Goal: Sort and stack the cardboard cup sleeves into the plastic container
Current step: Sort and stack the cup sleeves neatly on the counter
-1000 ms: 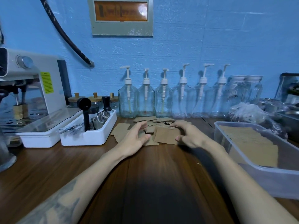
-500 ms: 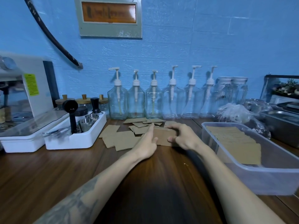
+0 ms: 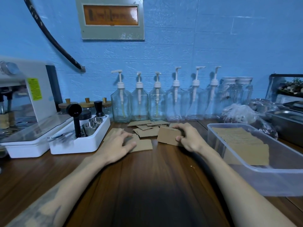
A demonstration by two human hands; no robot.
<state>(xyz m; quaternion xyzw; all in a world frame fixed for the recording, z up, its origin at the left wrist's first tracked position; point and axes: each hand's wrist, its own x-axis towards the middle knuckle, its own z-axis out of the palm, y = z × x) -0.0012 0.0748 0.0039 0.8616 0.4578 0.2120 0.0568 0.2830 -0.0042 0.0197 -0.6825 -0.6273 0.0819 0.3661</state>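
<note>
Right hand (image 3: 188, 138): fingers curled round a small stack of sleeves (image 3: 168, 135), stood on edge on the surface (image 3: 147, 177), thumb pinching the near side. I judge the plastic container (image 3: 278, 177) to lie just to its right, long axis running away from me, a row of sleeves already laid inside; this hand is the nearer one. Left hand (image 3: 121, 145): fingers spread and relaxed, pressing flat on a loose sleeve (image 3: 144, 145). Further loose sleeves (image 3: 147, 126) lie scattered beyond, near the pump bottles (image 3: 139, 105).
</note>
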